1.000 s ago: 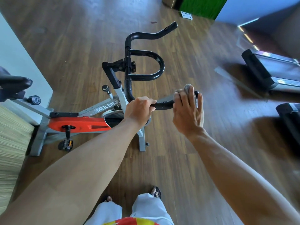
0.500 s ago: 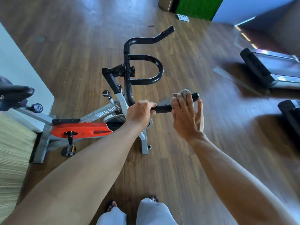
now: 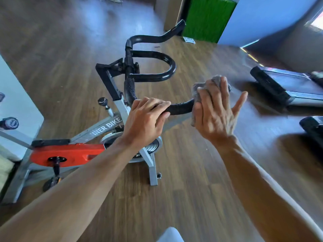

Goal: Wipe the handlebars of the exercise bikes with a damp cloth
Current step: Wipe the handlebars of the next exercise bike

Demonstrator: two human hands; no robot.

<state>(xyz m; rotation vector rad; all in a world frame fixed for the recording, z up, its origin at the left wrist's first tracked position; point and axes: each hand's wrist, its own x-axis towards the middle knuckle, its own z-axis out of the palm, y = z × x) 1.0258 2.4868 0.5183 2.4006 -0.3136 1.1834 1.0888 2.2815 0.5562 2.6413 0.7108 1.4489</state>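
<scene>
A grey and orange exercise bike [image 3: 103,128] stands on the wooden floor with black handlebars [image 3: 153,74] that loop and fork toward me. My left hand [image 3: 145,121] grips the near bar just past its bend. My right hand [image 3: 215,112] holds a grey cloth [image 3: 199,91] wrapped around the end of the same near bar, fingers over the cloth and the little finger spread out. A short stretch of bare bar [image 3: 181,108] shows between my two hands. The bar's tip is mostly hidden by the cloth.
Two black treadmills lie to the right, one farther [image 3: 286,88] and one at the edge [image 3: 312,126]. A green panel [image 3: 208,18] and blue wall stand at the back. A second bike's parts [image 3: 10,123] and a pale wall sit at the left.
My right hand with the cloth has stayed at the outer end of the near bar and its little finger has spread. The view has drawn closer to the handlebars. My left hand keeps its grip.
</scene>
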